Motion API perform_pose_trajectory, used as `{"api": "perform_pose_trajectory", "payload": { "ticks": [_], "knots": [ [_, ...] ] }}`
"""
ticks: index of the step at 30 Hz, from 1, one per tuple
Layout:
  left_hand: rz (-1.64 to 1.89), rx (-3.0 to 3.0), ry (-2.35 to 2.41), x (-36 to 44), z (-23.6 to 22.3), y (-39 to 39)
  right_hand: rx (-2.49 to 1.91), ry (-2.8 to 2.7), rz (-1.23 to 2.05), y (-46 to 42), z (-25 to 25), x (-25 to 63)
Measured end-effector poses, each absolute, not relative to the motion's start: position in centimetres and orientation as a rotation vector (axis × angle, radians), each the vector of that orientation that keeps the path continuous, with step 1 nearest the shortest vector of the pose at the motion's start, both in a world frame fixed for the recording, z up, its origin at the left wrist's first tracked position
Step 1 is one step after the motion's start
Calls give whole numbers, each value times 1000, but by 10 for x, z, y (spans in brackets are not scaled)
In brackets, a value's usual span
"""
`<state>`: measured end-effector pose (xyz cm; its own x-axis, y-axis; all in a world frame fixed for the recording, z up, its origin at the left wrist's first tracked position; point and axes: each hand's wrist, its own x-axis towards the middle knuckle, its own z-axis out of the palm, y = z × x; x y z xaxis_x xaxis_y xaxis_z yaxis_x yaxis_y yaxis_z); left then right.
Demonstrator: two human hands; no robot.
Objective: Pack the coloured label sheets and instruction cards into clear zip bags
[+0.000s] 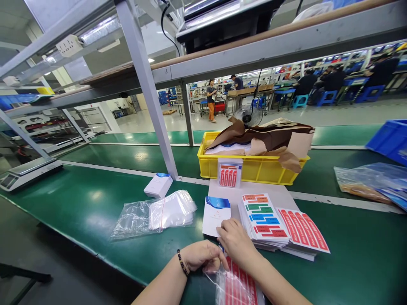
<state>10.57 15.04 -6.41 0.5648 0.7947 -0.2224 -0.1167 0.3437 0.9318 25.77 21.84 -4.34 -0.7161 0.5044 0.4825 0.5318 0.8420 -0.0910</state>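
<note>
My left hand (208, 256), with a dark bead bracelet at the wrist, is closed in a pinch at the mouth of a clear plastic bag (219, 281). Red-and-white sticker sheets (240, 281) show in and beside the bag, partly under my right forearm. My right hand (235, 239) has its fingers curled close to the left one; a small dark blue edge shows between the two, and what the right fingers grip is hidden. Just beyond lies a stack of white cards with blue tops (216, 216). To the right sit stacked multicoloured sticker sheets (263, 216) and red sticker sheets (303, 228).
A yellow crate (248, 167) holding brown paper (270, 137) stands behind the stacks. Leftward lie a bag of white cards (171, 209), a white card stack (158, 185) and a scale (30, 171). A blue bin (389, 142) and bagged papers (369, 182) are at right.
</note>
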Motion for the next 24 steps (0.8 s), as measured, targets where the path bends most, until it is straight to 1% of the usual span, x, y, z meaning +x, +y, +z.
{"api": "perform_pose_trajectory", "payload": {
  "ticks": [4,7,11,14,16,19,21,24],
  "knots": [
    [743,1005,761,106,-65,152,-737,-2492,-50,219,-36,262],
    [839,798,635,105,-63,156,-672,-2458,-17,209,-17,269],
    [913,567,466,105,-58,157,-420,-2564,196,181,14,282],
    [967,529,517,106,-59,155,-312,-2648,380,176,28,299],
    [978,495,545,106,-62,153,-453,-2586,387,191,29,313],
    [895,401,448,110,-61,150,-999,-2376,158,238,21,335],
    [832,385,378,116,-54,149,-1360,-2349,30,275,14,345],
    [741,465,361,132,-42,151,-1481,-2383,51,316,11,351]
  ]
}}
